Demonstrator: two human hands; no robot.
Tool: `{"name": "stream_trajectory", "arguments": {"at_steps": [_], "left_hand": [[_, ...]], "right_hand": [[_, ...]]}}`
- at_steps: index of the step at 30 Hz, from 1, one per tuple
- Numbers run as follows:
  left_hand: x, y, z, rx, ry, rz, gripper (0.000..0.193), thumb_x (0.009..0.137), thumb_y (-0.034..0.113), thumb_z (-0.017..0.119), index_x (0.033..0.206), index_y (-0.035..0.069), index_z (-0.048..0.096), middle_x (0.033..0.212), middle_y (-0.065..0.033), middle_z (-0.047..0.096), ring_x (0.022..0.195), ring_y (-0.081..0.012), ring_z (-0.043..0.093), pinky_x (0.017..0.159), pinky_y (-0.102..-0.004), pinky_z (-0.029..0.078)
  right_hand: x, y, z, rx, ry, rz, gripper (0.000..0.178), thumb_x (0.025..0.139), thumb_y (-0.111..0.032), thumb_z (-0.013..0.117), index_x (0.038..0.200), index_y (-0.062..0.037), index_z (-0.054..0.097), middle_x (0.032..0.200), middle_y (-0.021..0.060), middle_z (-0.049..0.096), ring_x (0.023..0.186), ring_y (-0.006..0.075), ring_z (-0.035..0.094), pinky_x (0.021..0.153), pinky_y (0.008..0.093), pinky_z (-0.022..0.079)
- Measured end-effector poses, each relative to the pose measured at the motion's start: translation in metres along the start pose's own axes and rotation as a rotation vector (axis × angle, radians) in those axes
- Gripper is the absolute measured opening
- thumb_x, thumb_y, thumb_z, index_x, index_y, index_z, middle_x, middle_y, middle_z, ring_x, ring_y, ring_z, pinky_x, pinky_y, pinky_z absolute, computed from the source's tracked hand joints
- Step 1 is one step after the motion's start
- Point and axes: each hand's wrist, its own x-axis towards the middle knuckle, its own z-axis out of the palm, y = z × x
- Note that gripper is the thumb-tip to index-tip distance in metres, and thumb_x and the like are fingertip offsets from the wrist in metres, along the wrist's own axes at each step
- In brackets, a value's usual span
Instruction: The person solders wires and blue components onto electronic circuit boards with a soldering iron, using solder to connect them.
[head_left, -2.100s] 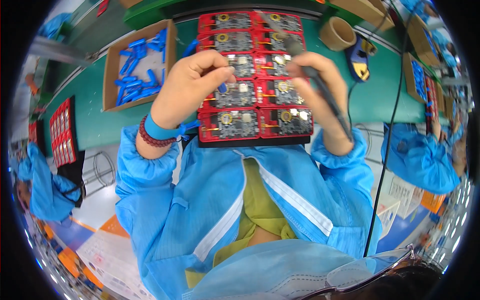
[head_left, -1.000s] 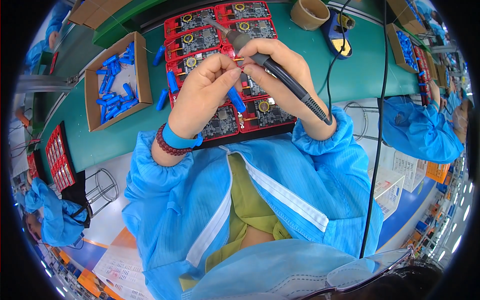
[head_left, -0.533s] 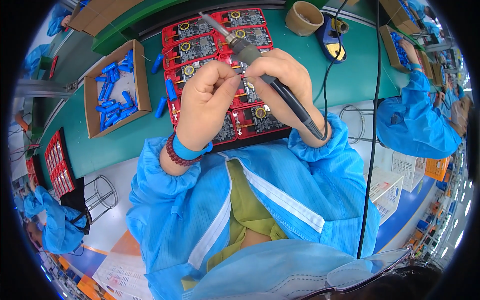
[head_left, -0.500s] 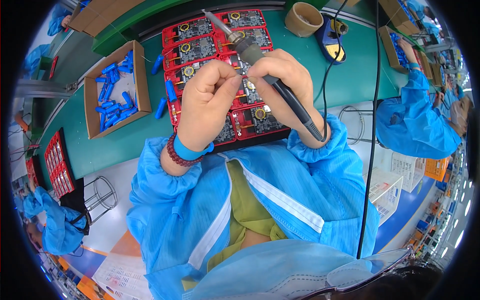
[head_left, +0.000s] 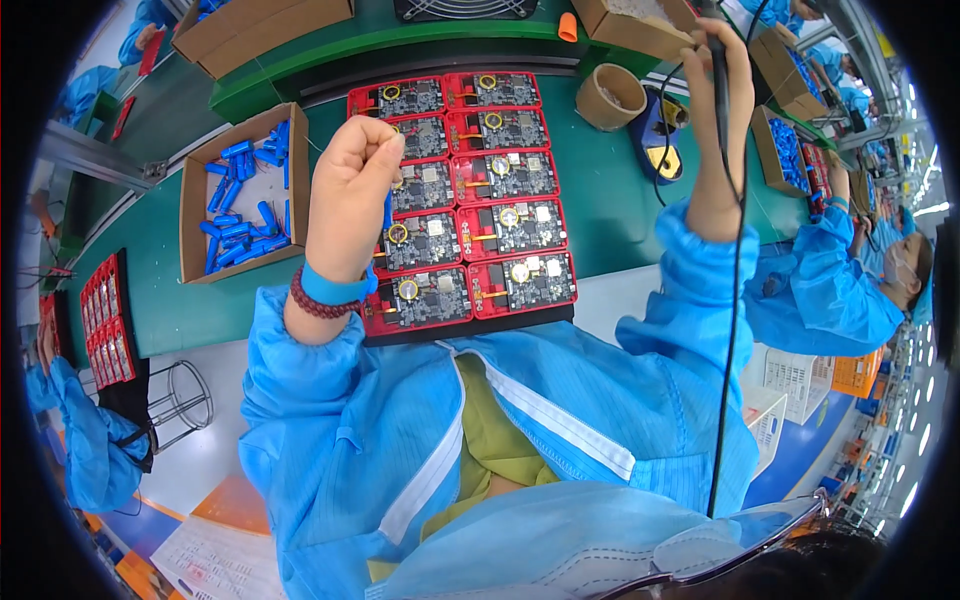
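My right hand [head_left: 722, 110] is raised at the far right, gripping the dark handle of a soldering iron [head_left: 719, 75]; the tip does not show clearly. My left hand [head_left: 352, 185] is closed with thumb and fingers pressed together, over the left edge of the red trays. What it pinches, if anything, I cannot make out. Below it lie two columns of red trays [head_left: 463, 222], each with a dark circuit board [head_left: 430, 245] bearing a round yellow-ringed part. My left hand and forearm cover parts of the left column.
A cardboard box [head_left: 190, 215] of blue cylindrical cells stands at left. Behind the trays, to the right, are a brown round pot [head_left: 600, 98] and a blue soldering stand [head_left: 650, 135] with a yellow sponge. A black cable [head_left: 733, 370] hangs down at right. A co-worker [head_left: 830, 280] sits at right.
My hands have parted: the right carried the soldering iron up and right, away from the trays, and the left moved left. More of the trays now shows.
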Motion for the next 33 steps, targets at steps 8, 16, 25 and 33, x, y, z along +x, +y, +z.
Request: {"name": "stream_trajectory", "arguments": {"at_steps": [8, 16, 25, 33], "left_hand": [[0.054, -0.028, -0.045, 0.224, -0.051, -0.178, 0.009, 0.089, 0.012, 0.055, 0.084, 0.005, 0.054, 0.075, 0.0029, 0.05, 0.069, -0.0061, 0.045, 0.065, -0.0202, 0.037], [0.107, -0.075, -0.092, 0.537, 0.009, -0.275, 0.015, 0.084, 0.013, 0.059, 0.075, 0.002, 0.057, 0.065, -0.0037, 0.056, 0.063, -0.0109, 0.052, 0.057, -0.0268, 0.043], [0.131, -0.086, -0.097, 0.775, -0.05, -0.205, 0.014, 0.081, 0.014, 0.062, 0.077, 0.0, 0.062, 0.069, -0.0095, 0.061, 0.065, -0.0155, 0.054, 0.061, -0.0318, 0.045], [0.142, -0.106, -0.101, 0.586, -0.078, -0.275, 0.012, 0.081, 0.012, 0.063, 0.078, 0.001, 0.063, 0.071, -0.0064, 0.061, 0.066, -0.015, 0.053, 0.062, -0.0309, 0.045]], "right_hand": [[-0.008, -0.039, 0.012, 0.385, 0.005, 0.119, 0.015, 0.092, -0.009, 0.05, 0.096, 0.0003, 0.061, 0.072, 0.0019, 0.057, 0.066, 0.0071, 0.053, 0.062, 0.0199, 0.042], [-0.042, -0.086, 0.105, 0.693, -0.545, 0.158, 0.015, 0.088, -0.014, 0.056, 0.086, -0.0006, 0.062, 0.079, 0.0071, 0.063, 0.073, 0.0178, 0.057, 0.069, 0.0299, 0.046], [-0.042, -0.084, 0.18, 0.693, -0.636, 0.275, 0.028, 0.092, -0.028, 0.053, 0.087, -0.0024, 0.063, 0.08, 0.0065, 0.063, 0.075, 0.0163, 0.058, 0.071, 0.0287, 0.046], [-0.051, -0.078, 0.199, 0.681, -0.645, 0.339, 0.03, 0.093, -0.03, 0.052, 0.089, -0.003, 0.064, 0.082, 0.0051, 0.065, 0.078, 0.0144, 0.059, 0.072, 0.0286, 0.046]]}}
